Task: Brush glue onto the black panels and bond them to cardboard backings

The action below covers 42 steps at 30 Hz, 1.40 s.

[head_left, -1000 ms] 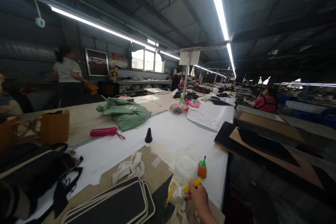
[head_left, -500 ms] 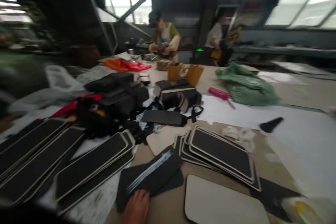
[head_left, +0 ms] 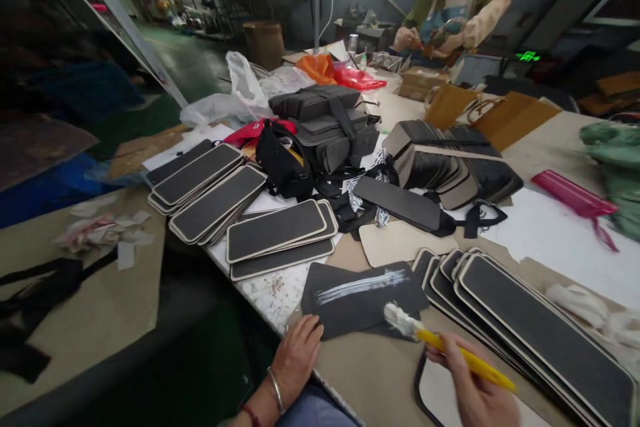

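Observation:
My right hand (head_left: 467, 383) is closed round a yellow-handled brush (head_left: 440, 343) whose white, glue-laden bristles rest at the right end of a black rounded panel (head_left: 363, 297) on the table. A white streak of glue runs across that panel. My left hand (head_left: 297, 355), with a bracelet on the wrist, lies with fingers down on the panel's near left corner. A fanned stack of black panels with pale edges (head_left: 530, 320) sits to the right of the brush.
More stacks of black panels (head_left: 240, 210) lie at the left, with black bags and straps (head_left: 325, 123) behind. A pale blank panel (head_left: 400, 243) and another (head_left: 435, 390) lie nearby. A person (head_left: 457, 3) works at the far end. A pink case (head_left: 573, 193) lies right.
The view swung left from the long table to the panels before me. My right hand brought the brush onto the black panel, and my left hand now rests on its corner.

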Available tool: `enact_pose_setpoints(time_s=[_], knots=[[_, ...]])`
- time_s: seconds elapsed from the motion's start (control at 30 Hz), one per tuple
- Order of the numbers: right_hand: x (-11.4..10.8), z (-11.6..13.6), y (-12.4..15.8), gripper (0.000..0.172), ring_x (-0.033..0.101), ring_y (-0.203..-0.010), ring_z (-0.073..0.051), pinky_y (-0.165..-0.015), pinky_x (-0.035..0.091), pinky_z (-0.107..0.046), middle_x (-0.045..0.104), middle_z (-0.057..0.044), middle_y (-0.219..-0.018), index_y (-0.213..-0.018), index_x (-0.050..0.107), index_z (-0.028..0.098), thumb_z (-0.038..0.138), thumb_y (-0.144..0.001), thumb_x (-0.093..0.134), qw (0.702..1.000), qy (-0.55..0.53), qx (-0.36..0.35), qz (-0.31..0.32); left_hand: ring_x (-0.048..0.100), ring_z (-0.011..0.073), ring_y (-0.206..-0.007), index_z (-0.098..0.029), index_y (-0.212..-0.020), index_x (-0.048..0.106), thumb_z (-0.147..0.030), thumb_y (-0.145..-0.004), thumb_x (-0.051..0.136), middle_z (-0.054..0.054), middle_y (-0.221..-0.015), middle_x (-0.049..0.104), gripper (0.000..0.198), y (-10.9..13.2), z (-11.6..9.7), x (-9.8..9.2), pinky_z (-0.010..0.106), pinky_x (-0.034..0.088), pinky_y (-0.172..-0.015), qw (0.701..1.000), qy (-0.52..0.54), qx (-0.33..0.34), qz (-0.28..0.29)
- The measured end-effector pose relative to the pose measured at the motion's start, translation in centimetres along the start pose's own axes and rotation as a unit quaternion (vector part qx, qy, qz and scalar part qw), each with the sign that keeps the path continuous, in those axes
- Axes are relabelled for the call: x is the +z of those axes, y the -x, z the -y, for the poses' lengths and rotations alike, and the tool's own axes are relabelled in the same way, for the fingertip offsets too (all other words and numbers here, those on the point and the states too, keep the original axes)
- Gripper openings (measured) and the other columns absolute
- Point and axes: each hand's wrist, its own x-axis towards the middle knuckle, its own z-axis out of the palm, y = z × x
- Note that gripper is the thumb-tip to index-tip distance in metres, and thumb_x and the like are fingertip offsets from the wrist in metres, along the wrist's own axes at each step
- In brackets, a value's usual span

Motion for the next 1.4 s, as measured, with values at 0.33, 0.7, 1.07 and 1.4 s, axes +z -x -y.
enact_pose_setpoints(time_s=[0.33, 0.7, 1.07, 1.4], knots=[[14.7, 5.0, -0.4, 0.032, 0.060, -0.062, -0.017, -0.059, 0.054, -0.032, 0.059, -0.006, -0.084, -0.086, 0.060, 0.017, 0.048, -0.077, 0.056, 0.971, -0.203, 0.019, 0.125, 0.055, 0.0229, -0.102, -0.021, -0.105, 0.059, -0.010, -0.077, 0.047, 0.007, -0.109, 0.061, 0.032, -0.5, -0.3, -0.1, 0.041, 0.050, -0.084, 0.997, 0.035, -0.036, 0.053], [8.8, 1.0, -6.6, 0.049, 0.063, -0.060, -0.021, -0.059, 0.052, -0.034, 0.064, -0.007, -0.073, -0.086, 0.058, 0.016, 0.062, -0.069, 0.056, 0.995, -0.066, 0.066, -0.039, 0.052, 0.0206, -0.090, -0.024, -0.094, 0.061, -0.014, -0.077, 0.051, 0.004, -0.098, 0.061, 0.022, -1.4, 0.2, 0.1, 0.037, 0.048, -0.079, 0.997, 0.055, -0.037, 0.041], [5.2, -1.6, -10.7, 0.049, 0.061, -0.059, -0.020, -0.060, 0.048, -0.033, 0.063, -0.008, -0.073, -0.086, 0.058, 0.015, 0.062, -0.076, 0.047, 0.989, 0.063, -0.012, -0.132, 0.050, 0.0218, -0.087, -0.020, -0.094, 0.060, -0.012, -0.077, 0.048, 0.007, -0.096, 0.058, 0.022, -1.8, 0.0, -0.3, 0.038, 0.048, -0.075, 0.999, 0.029, -0.004, 0.039], [8.1, 0.9, -7.1, 0.020, 0.057, -0.076, -0.016, -0.070, 0.049, -0.028, 0.056, -0.006, -0.084, -0.093, 0.059, 0.021, 0.030, -0.088, 0.042, 0.949, 0.132, -0.282, 0.057, 0.051, 0.0212, -0.089, -0.022, -0.093, 0.060, -0.012, -0.079, 0.045, 0.006, -0.097, 0.059, 0.023, -1.5, -0.1, 0.1, 0.038, 0.048, -0.076, 1.000, 0.016, -0.010, 0.018]])
